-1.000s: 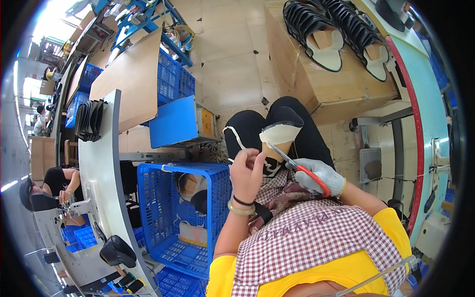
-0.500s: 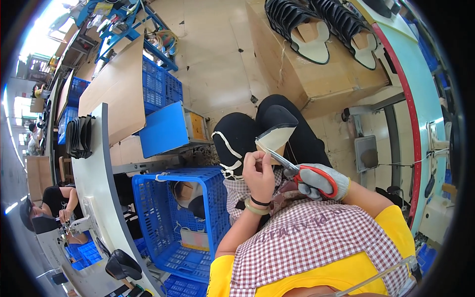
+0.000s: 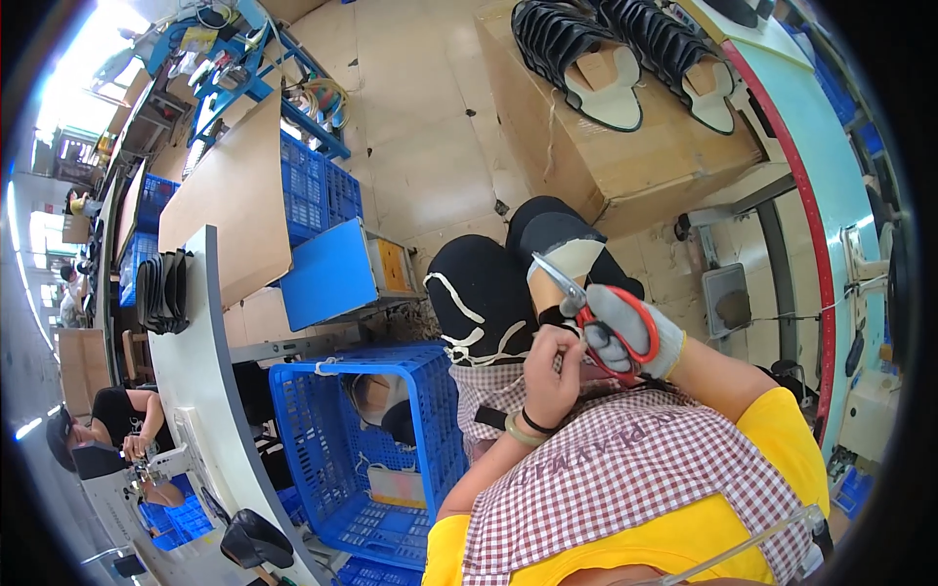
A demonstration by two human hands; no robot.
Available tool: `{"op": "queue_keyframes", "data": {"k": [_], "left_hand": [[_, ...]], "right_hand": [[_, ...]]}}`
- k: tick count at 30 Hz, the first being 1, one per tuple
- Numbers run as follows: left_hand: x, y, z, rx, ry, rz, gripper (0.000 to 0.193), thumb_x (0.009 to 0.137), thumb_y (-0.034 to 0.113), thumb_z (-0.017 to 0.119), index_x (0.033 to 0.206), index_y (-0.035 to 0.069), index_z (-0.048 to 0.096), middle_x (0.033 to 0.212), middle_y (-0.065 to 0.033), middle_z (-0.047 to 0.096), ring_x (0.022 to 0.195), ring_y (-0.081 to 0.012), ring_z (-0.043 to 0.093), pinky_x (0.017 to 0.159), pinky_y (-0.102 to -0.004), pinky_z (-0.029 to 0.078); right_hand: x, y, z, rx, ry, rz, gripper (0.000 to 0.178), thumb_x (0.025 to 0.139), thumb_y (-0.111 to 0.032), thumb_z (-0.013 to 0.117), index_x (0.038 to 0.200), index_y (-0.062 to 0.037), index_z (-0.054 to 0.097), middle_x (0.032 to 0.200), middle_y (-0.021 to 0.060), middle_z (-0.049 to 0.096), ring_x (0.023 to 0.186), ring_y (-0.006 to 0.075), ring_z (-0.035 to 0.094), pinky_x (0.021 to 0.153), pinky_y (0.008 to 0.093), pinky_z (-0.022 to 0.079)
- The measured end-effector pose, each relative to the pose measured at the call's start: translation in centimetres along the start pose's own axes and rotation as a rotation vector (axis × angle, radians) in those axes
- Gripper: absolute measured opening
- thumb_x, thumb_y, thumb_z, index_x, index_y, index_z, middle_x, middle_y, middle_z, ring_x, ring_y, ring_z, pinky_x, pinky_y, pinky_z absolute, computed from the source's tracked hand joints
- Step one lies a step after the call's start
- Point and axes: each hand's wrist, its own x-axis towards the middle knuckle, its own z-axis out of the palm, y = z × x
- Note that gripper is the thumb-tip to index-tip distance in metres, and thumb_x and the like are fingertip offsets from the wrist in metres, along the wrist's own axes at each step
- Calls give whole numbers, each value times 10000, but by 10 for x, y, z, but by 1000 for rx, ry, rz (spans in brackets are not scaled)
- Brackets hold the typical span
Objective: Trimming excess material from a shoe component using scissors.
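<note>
My right hand [image 3: 637, 337], in a grey-white glove, grips red-handled scissors [image 3: 565, 281]. Their metal blades point up and left across a black, cream and tan shoe upper [image 3: 578, 256] lying over my knees. My bare left hand [image 3: 552, 379] is closed just below the scissors, by the upper's near end. What sits between its fingers is hidden. White strips [image 3: 457, 301] lie on my dark left trouser leg, beside the upper.
At my left stands a blue plastic crate [image 3: 366, 464] with shoe parts inside, beside a pale bench [image 3: 210, 371] holding stacked black pieces. Rows of shoe uppers [image 3: 601, 88] rest on a cardboard box [image 3: 635, 166] ahead. Another person [image 3: 122, 420] works at a machine far left.
My left hand has drawn back toward my body and to the right, leaving the upper's left edge. The scissors have turned more upright, and the upper sits lower, with its tan part showing more.
</note>
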Motion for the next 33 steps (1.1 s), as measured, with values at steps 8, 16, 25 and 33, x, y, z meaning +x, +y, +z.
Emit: {"op": "queue_keyframes", "data": {"k": [8,16,25,33], "left_hand": [[53,6,-96,1156,741,283,163,845,52,560,990,0,615,1118,-182,603,1136,-332,523,986,-427,380],[85,-47,-57,260,-532,-305,268,729,29,677,987,-11,621,914,-132,679,852,-237,659,762,-325,511],[81,23,-33,-706,-538,-218,343,842,186,685,1115,-6,605,971,-100,642,829,-197,616,766,-334,496],[68,36,-27,-1214,-493,22,228,827,120,674,1007,-12,628,966,-216,616,619,-226,622,496,-295,504]], "right_hand": [[-8,-4,-18,-74,-56,-19,528,952,-491,466,1222,-41,526,665,-23,484,473,46,407,409,174,324],[-2,8,-48,-12,-307,-148,534,943,-481,488,1245,-41,466,638,-15,453,469,53,399,418,183,315],[9,-23,-93,-131,-56,-617,571,893,-414,591,1294,-50,410,757,25,576,546,85,508,467,201,392],[93,2,-52,30,-404,-787,453,939,-169,536,1356,-22,433,1306,92,534,1152,162,530,995,330,428]]}}
